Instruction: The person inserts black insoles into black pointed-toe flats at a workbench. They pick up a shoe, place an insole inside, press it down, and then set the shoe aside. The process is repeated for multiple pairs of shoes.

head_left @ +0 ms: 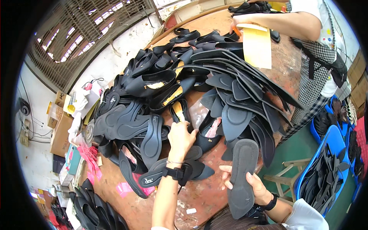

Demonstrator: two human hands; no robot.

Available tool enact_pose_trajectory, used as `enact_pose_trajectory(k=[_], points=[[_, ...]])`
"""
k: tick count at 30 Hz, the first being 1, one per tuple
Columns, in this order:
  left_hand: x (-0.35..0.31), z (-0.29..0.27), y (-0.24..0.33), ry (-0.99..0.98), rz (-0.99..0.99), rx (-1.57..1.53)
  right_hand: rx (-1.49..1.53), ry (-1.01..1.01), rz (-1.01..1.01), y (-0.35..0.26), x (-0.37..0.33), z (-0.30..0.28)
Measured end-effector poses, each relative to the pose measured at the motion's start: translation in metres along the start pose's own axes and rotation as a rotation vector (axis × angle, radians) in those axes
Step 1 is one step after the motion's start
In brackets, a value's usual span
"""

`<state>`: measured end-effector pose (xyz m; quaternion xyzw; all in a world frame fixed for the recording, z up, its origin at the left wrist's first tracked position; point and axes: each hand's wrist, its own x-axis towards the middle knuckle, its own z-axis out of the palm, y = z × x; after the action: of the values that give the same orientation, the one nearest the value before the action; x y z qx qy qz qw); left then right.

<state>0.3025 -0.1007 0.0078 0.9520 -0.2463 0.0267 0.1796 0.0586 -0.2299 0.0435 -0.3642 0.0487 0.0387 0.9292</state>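
At the middle of the pile my left hand (181, 138) is closed on the back end of a black shoe (185, 107) with a yellow strip inside. Some of its fingertips are hidden in the shoe. My right hand (257, 188) grips a dark grey insole (243, 172) upright near the table's front edge, thumb on one side and fingers on the other. Just right of my left hand lies another black shoe (209, 134) with a pink-and-white paper inside. Below my left wrist rest several loose black insoles (153, 178).
Stacked black insoles (237, 115) fan out on the right of the table (172, 211); black shoes (145, 82) heap at the back left. Across the table a person (283, 27) holds something orange by a yellow sheet (257, 48). Blue bins (333, 138) and a wooden stool (281, 176) stand right.
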Motion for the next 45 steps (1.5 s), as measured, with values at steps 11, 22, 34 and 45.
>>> enact_pose_trajectory(k=[11, 22, 34, 45], points=[[-0.266, -0.150, -0.014, -0.051, 0.261, -0.277, -0.666, 0.134, -0.125, -0.014, 0.005, -0.012], [-0.410, -0.018, -0.057, 0.339, -0.343, -0.420, -1.506, -0.952, -0.412, 0.149, 0.018, 0.055], [-0.420, -0.007, -0.067, 0.241, -0.371, -0.636, -1.486, -0.860, -0.273, 0.198, 0.005, 0.072], [-0.406, -0.008, -0.068, 0.393, -0.355, -0.608, -1.565, -1.080, -0.220, 0.202, -0.001, 0.075]])
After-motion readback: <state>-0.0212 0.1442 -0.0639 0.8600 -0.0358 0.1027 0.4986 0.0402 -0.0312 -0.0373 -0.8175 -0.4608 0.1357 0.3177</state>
